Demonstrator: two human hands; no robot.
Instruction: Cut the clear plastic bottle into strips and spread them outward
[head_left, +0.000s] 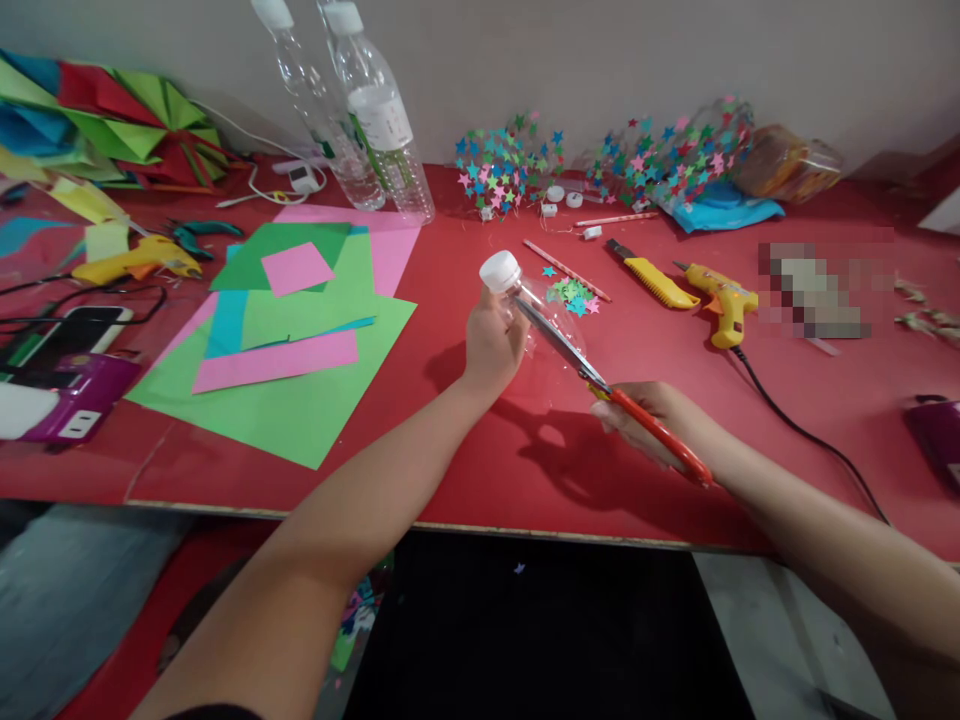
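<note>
My left hand is wrapped round a clear plastic bottle with a white cap, holding it above the red table. My right hand grips red-handled scissors. The scissor blades lie against the bottle's side, just right of my left hand. Whether the blades are inside the plastic is unclear.
Green, pink and blue paper sheets lie left. Two tall clear bottles stand at the back. Star-covered bottle pieces, a yellow utility knife, a yellow glue gun with its cord, another glue gun and loose paper stars surround the work area.
</note>
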